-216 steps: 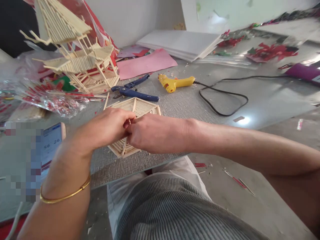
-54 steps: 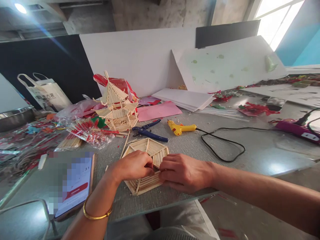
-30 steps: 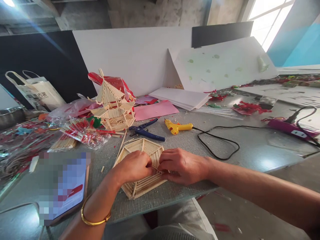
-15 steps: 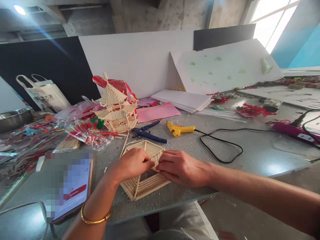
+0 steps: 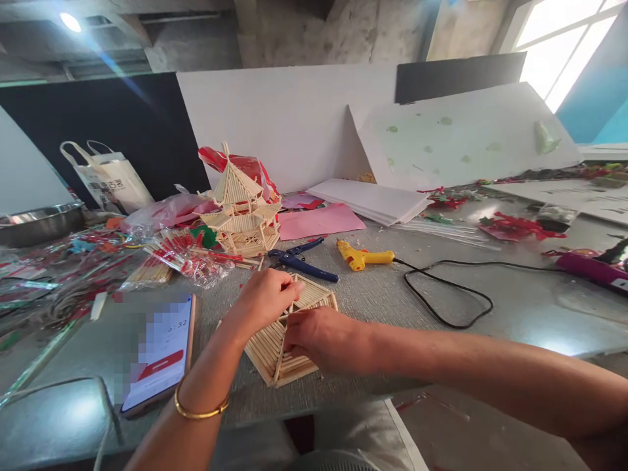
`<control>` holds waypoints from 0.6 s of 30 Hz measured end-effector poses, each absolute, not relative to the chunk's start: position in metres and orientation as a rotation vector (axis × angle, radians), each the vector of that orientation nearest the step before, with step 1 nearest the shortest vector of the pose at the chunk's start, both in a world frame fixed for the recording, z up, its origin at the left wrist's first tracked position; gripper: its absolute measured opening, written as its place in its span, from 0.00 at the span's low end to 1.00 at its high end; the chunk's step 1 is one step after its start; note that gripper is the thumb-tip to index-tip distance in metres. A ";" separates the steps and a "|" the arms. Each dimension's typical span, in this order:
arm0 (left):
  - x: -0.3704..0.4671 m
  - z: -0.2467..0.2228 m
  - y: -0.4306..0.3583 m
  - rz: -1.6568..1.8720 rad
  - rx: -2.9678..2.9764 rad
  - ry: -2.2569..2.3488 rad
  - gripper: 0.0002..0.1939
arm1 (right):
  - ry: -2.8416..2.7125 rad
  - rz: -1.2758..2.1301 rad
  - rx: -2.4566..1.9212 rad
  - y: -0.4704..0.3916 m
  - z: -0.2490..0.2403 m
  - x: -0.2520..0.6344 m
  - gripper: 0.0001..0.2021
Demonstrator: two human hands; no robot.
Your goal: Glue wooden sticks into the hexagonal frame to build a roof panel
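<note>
A flat many-sided panel of thin wooden sticks (image 5: 262, 350) lies on the grey table before me. My left hand (image 5: 265, 299) is closed in a pinch above its left part, thumb and index fingertip together near the panel's far side. Beside it, my right hand (image 5: 321, 337) has its fingers curled down at the panel's middle. What either hand pinches is hidden by the fingers. Behind the panel lie blue-handled cutters (image 5: 309, 267) and a yellow glue gun (image 5: 363, 256). A small stick-built pagoda (image 5: 240, 219) stands farther back.
A phone (image 5: 164, 356) lies left of my left forearm. Red-tipped sticks in plastic wrap (image 5: 189, 255) and clutter fill the left side. The glue gun's black cord (image 5: 441, 320) loops to the right toward a purple power strip (image 5: 591, 269). White boards (image 5: 370, 198) are stacked behind.
My right hand has moved left across the panel, closer to the left hand. My left hand has shifted slightly toward the panel's far side. The whole view has turned a little left.
</note>
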State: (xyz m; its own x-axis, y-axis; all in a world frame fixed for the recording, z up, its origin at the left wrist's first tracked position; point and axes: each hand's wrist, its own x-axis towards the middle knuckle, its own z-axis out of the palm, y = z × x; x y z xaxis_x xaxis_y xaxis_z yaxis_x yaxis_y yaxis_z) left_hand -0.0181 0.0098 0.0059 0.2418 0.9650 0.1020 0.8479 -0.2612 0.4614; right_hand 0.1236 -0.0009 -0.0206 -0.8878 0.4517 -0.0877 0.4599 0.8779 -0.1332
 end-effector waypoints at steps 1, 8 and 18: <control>-0.018 0.006 0.010 0.532 2.210 1.678 0.18 | 2.994 -0.295 0.757 0.000 -0.021 0.123 0.10; -0.018 0.007 0.010 0.533 2.234 1.678 0.19 | 2.978 -0.472 0.876 0.000 -0.018 0.122 0.09; -0.018 0.007 0.010 0.514 2.247 1.675 0.19 | 3.073 -0.486 0.794 0.004 -0.019 0.127 0.09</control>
State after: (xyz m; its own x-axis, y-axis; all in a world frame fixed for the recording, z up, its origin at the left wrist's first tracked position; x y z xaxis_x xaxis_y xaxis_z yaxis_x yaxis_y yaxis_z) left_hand -0.0181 0.0101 0.0070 0.2598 0.9595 0.1090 0.8553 -0.2811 0.4352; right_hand 0.1269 0.0039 -0.0193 -0.8753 0.4835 -0.0082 0.4624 0.8319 -0.3068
